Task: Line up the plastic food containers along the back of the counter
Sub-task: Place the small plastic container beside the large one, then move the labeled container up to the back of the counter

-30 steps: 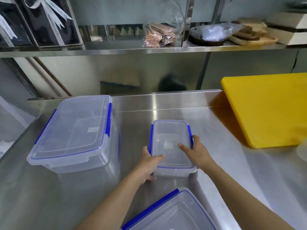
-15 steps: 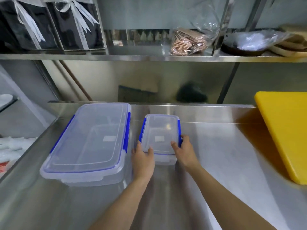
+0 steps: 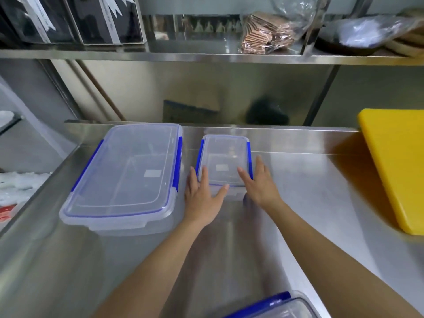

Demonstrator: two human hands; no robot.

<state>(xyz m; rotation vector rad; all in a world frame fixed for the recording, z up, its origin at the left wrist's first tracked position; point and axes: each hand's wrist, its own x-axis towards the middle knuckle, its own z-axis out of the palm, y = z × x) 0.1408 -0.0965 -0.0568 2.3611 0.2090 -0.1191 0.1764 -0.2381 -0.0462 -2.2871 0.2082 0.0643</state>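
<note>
A small clear container (image 3: 226, 157) with blue side clips stands at the back of the steel counter (image 3: 309, 184), close to the raised back ledge. My left hand (image 3: 203, 196) lies against its near left corner and my right hand (image 3: 260, 182) against its near right side. Both thumbs rest on the lid and the fingers are stretched out. A large clear container (image 3: 128, 173) with blue clips stands just to its left, also at the back. The corner of a third container (image 3: 282, 306) shows at the bottom edge.
A yellow cutting board (image 3: 397, 161) lies on the counter at the right. A steel shelf (image 3: 206, 57) overhangs the back, holding black boxes, a bag of wafers and wrapped dishes. The counter's left edge drops off beside the large container.
Both hands have pushed the small container away from me to the back of the counter, beside the large one. My fingers have straightened out along its sides.
</note>
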